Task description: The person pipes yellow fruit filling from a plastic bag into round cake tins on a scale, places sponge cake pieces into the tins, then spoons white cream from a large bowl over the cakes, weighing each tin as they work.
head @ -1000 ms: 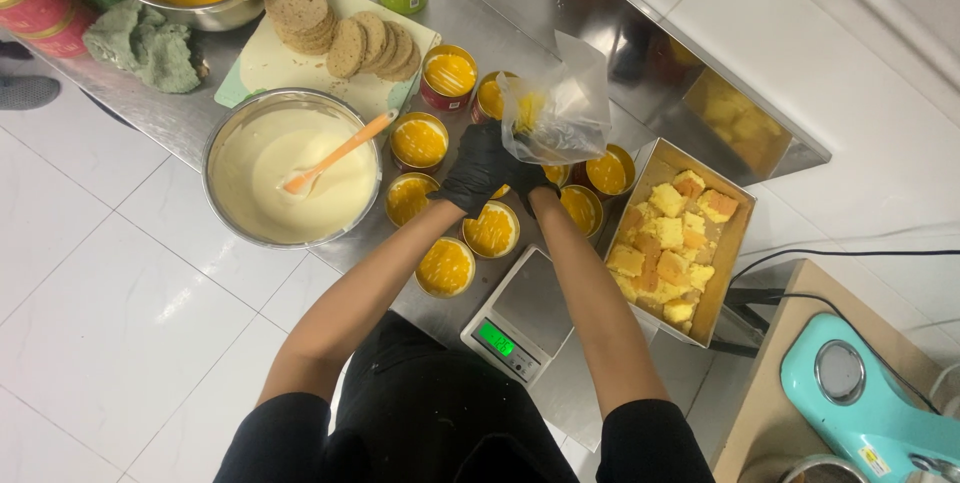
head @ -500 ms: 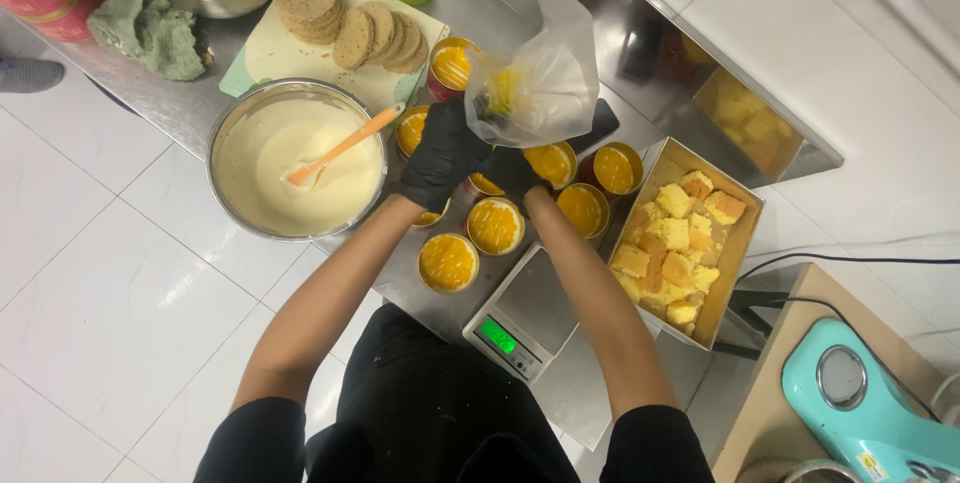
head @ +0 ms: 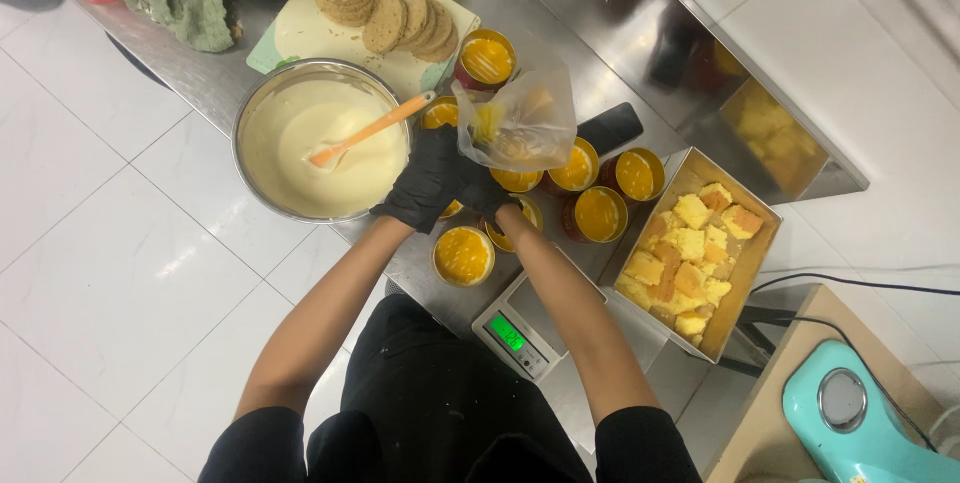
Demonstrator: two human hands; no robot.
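Over the steel counter (head: 560,33), above the cluster of small cups: both gloved hands closed on a clear piping bag (head: 515,123). Left hand (head: 428,178) wraps the lower part; right hand (head: 487,193) sits tight beside it, fingers curled under, mostly hidden behind the bag. Bag holds a little yellow filling and hangs over the yellow-filled cups (head: 600,211); its tip is hidden, so I cannot tell which cup it points into.

Risks, as I judge them:
- Bag top looks loose and open. A hard squeeze could push filling out the back onto my gloves.
- Cups stand close together. A drifting tip would smear rims or drip between them.
- Bowl of pale cream (head: 320,138) sits just beside my left forearm, orange spatula (head: 370,130) handle poking over the rim. An elbow swing could flip it.
- Scale (head: 525,328) near the counter edge, close to my body. A lean could nudge it off.
- Tray of cake cubes (head: 690,253) overhangs toward the right.
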